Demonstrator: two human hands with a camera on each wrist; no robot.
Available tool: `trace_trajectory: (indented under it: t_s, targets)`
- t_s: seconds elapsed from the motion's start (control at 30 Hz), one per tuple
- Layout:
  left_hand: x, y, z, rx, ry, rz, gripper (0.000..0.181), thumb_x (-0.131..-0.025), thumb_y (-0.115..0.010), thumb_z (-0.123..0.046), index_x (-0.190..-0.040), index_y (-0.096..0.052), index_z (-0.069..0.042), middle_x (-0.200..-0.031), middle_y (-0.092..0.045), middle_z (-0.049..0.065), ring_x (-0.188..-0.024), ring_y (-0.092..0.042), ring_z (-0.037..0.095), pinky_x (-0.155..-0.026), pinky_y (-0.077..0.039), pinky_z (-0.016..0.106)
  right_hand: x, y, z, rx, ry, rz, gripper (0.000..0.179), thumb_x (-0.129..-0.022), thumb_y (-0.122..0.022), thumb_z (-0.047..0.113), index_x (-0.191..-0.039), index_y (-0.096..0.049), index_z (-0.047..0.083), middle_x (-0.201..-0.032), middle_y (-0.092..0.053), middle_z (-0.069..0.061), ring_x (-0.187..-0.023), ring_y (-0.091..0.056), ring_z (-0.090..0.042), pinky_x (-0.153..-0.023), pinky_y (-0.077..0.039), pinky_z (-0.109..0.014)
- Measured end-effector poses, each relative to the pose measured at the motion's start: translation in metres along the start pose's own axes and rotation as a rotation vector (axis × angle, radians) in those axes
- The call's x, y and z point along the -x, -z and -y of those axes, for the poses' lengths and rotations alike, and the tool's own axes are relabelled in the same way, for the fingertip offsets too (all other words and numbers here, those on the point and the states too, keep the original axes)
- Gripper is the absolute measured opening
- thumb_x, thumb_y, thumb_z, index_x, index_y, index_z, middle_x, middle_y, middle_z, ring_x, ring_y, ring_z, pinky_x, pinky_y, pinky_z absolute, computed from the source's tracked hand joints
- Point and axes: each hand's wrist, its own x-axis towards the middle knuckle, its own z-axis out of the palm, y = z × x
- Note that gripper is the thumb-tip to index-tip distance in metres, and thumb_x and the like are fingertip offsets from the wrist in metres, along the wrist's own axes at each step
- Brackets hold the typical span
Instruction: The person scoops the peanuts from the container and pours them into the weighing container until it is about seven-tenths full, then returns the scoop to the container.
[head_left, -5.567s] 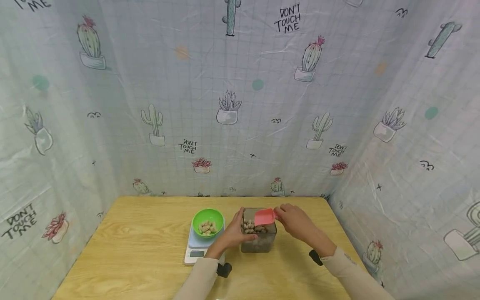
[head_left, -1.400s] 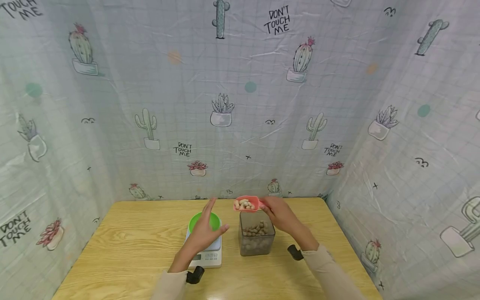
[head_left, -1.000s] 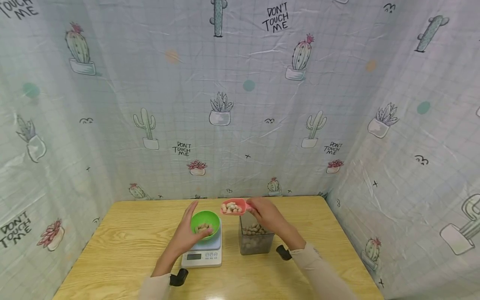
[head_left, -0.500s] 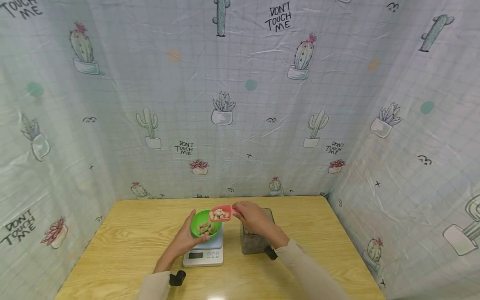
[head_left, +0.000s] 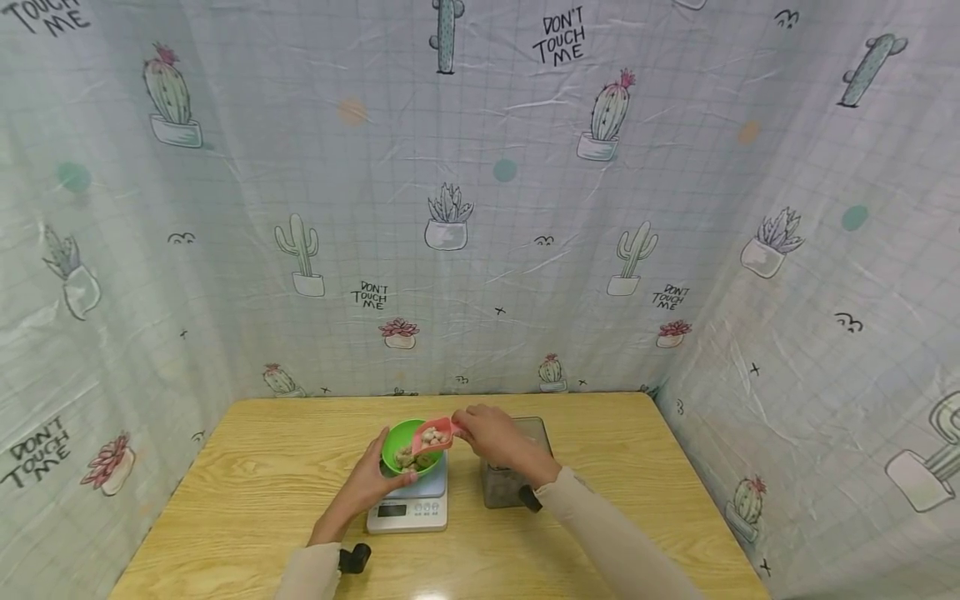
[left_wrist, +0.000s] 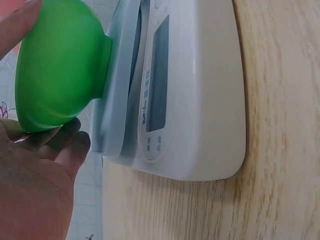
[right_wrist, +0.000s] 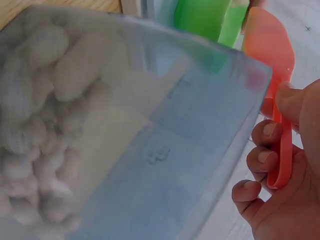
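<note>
My left hand (head_left: pixel 369 479) holds the green bowl (head_left: pixel 394 439) at its side, thumb near the rim and fingers along the wall in the left wrist view. The bowl stands on the platform of a white kitchen scale (head_left: pixel 420 520) and has peanuts (head_left: pixel 407 458) in it. Over the bowl's right rim my right hand (head_left: pixel 491 435) holds a pink scoop (head_left: pixel 444 424), fingers wrapped round its handle. The scoop tilts down toward the bowl, with peanuts (head_left: pixel 432 436) in its pan.
Right of the scale stands a clear grey square container (head_left: pixel 506 492), partly covered by my right forearm; peanuts (right_wrist: pixel 45 120) show through its wall. A patterned curtain (head_left: pixel 480 333) hangs behind and beside the wooden table (head_left: pixel 262 467).
The right hand has brought the loaded scoop left from above the container to the bowl and tipped it. The left hand has moved from the container to grip the bowl.
</note>
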Motion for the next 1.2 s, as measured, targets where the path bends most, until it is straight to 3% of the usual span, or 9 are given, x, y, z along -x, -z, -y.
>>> trace_trajectory:
  t_s: [0.2, 0.3, 0.4, 0.53, 0.6, 0.77, 0.93, 1.2]
  targets:
    - [-0.002, 0.0, 0.001, -0.02, 0.011, 0.006, 0.116, -0.079, -0.08, -0.045, -0.159, -0.006, -0.006, -0.162, -0.015, 0.025, -0.147, -0.021, 0.048, -0.111, -0.028, 0.066, -0.007, 0.006, 0.003, 0.125, 0.065, -0.036, 0.016, -0.1, -0.054, 0.032, -0.102, -0.063, 0.019, -0.078, -0.057, 0.004, -0.063, -0.048, -0.011, -0.056, -0.032, -0.025]
    - [-0.002, 0.0, 0.001, -0.025, 0.017, 0.006, 0.116, -0.079, -0.08, -0.046, -0.159, -0.006, -0.006, -0.162, -0.015, 0.025, -0.147, -0.021, 0.048, -0.111, -0.029, 0.065, -0.013, 0.008, 0.004, 0.183, 0.072, -0.003, 0.016, -0.101, -0.053, 0.032, -0.105, -0.063, 0.021, -0.081, -0.059, 0.004, -0.065, -0.052, -0.011, -0.055, -0.032, -0.026]
    - [-0.002, 0.0, 0.0, -0.021, 0.016, 0.005, 0.116, -0.079, -0.081, -0.045, -0.158, -0.007, -0.005, -0.162, -0.016, 0.025, -0.146, -0.022, 0.048, -0.111, -0.03, 0.065, -0.018, 0.01, 0.006, 0.233, 0.063, 0.061, 0.018, -0.102, -0.052, 0.034, -0.11, -0.064, 0.023, -0.086, -0.063, 0.004, -0.073, -0.058, -0.012, -0.058, -0.04, -0.027]
    - [-0.001, 0.0, 0.0, -0.016, 0.009, 0.003, 0.115, -0.079, -0.08, -0.045, -0.158, -0.008, -0.004, -0.162, -0.016, 0.025, -0.147, -0.022, 0.048, -0.112, -0.029, 0.065, -0.023, 0.017, 0.011, 0.288, 0.062, 0.129, 0.019, -0.101, -0.053, 0.034, -0.113, -0.065, 0.025, -0.095, -0.067, 0.004, -0.087, -0.065, -0.015, -0.072, -0.052, -0.032]
    - [0.0, 0.0, 0.0, -0.019, 0.011, 0.003, 0.115, -0.079, -0.08, -0.045, -0.158, -0.007, -0.004, -0.162, -0.016, 0.025, -0.147, -0.022, 0.047, -0.112, -0.029, 0.064, -0.025, 0.019, 0.013, 0.303, 0.069, 0.143, 0.018, -0.101, -0.054, 0.033, -0.112, -0.065, 0.025, -0.096, -0.067, 0.004, -0.091, -0.065, -0.015, -0.078, -0.052, -0.034]
    - [0.0, 0.0, -0.001, -0.021, 0.011, 0.001, 0.115, -0.079, -0.081, -0.044, -0.158, -0.008, -0.005, -0.162, -0.016, 0.024, -0.147, -0.022, 0.047, -0.112, -0.028, 0.064, -0.028, 0.029, 0.014, 0.33, 0.072, 0.148, 0.013, -0.1, -0.056, 0.028, -0.109, -0.064, 0.024, -0.093, -0.067, 0.003, -0.087, -0.066, -0.015, -0.075, -0.053, -0.034]
    - [0.001, 0.0, -0.002, -0.022, 0.002, -0.005, 0.115, -0.079, -0.081, -0.042, -0.158, -0.008, -0.003, -0.161, -0.016, 0.026, -0.147, -0.022, 0.047, -0.112, -0.028, 0.065, -0.027, 0.039, 0.01, 0.301, 0.06, 0.141, 0.011, -0.1, -0.057, 0.026, -0.105, -0.065, 0.022, -0.091, -0.068, 0.003, -0.081, -0.065, -0.015, -0.069, -0.053, -0.031]
    - [0.003, 0.0, -0.003, -0.026, 0.002, 0.014, 0.118, -0.078, -0.083, -0.039, -0.158, -0.003, -0.001, -0.162, -0.012, 0.028, -0.147, -0.017, 0.048, -0.114, -0.023, 0.066, -0.014, 0.047, -0.006, 0.087, 0.046, 0.019, 0.016, -0.1, -0.055, 0.032, -0.096, -0.063, 0.019, -0.084, -0.063, 0.004, -0.077, -0.061, -0.014, -0.071, -0.05, -0.03]
